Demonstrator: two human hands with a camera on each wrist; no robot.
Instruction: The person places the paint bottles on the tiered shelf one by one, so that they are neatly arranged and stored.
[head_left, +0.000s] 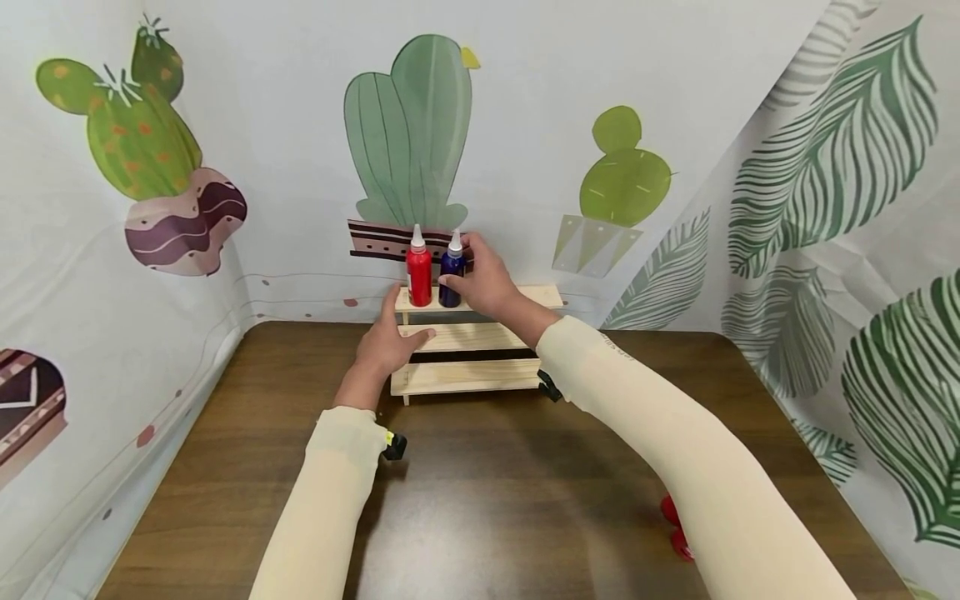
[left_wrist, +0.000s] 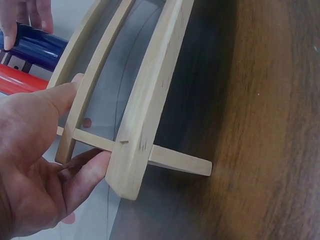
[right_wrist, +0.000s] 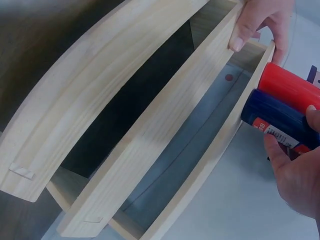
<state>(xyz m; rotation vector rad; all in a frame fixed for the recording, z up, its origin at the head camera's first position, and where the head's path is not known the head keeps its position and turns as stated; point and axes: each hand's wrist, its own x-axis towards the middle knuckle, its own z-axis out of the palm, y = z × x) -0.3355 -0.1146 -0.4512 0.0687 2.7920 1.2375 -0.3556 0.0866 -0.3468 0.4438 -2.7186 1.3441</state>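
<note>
A three-tier wooden rack (head_left: 468,379) stands at the back of the table. On its top tier, toward the left end, is an upright red bottle (head_left: 419,279) with a white nozzle cap. Right beside it is a dark blue bottle (head_left: 451,285) of the same shape. My right hand (head_left: 489,279) pinches the blue bottle between thumb and fingers, and its label (right_wrist: 280,135) shows in the right wrist view. With my left hand (head_left: 382,346) I grip the rack's left end, thumb over the middle tier (left_wrist: 92,85) and fingers around the side.
Red round objects (head_left: 681,543) lie on the brown wooden table (head_left: 480,508) at the right, partly hidden by my right sleeve. A white cloth (head_left: 292,167) printed with cacti and leaves hangs close behind the rack and along both sides.
</note>
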